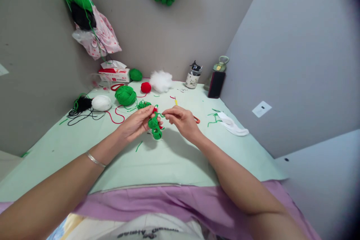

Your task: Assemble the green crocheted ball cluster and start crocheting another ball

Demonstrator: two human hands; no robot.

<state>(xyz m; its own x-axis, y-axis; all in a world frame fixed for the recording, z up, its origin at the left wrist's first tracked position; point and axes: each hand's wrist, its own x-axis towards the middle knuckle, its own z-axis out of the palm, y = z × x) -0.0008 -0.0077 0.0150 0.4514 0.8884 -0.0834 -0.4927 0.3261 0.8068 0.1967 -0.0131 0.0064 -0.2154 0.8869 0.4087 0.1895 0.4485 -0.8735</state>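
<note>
While the bare left hand (137,123) is pinching a small green crocheted piece with red parts (153,123) between thumb and fingers, I am watching the bare right hand (182,120) pressing its thumb and forefinger together on a thin green yarn strand (162,115) just beside it. Both hands are working above the middle of the table covered in pale green cloth (123,168), and the crocheted piece is hanging there, clear of every edge. Toward the left edge I am seeing a white yarn ball (101,102) lying against a tangle of black yarn (83,104), with a large green yarn ball (125,95) sitting farther in. Along the far edge a small red yarn ball (146,87) is resting beside fluffy white stuffing (161,81). A dark rectangular phone (216,85) is standing upright at the far right corner, and a crumpled white cloth strip (233,124) is lying near the right edge.
</note>
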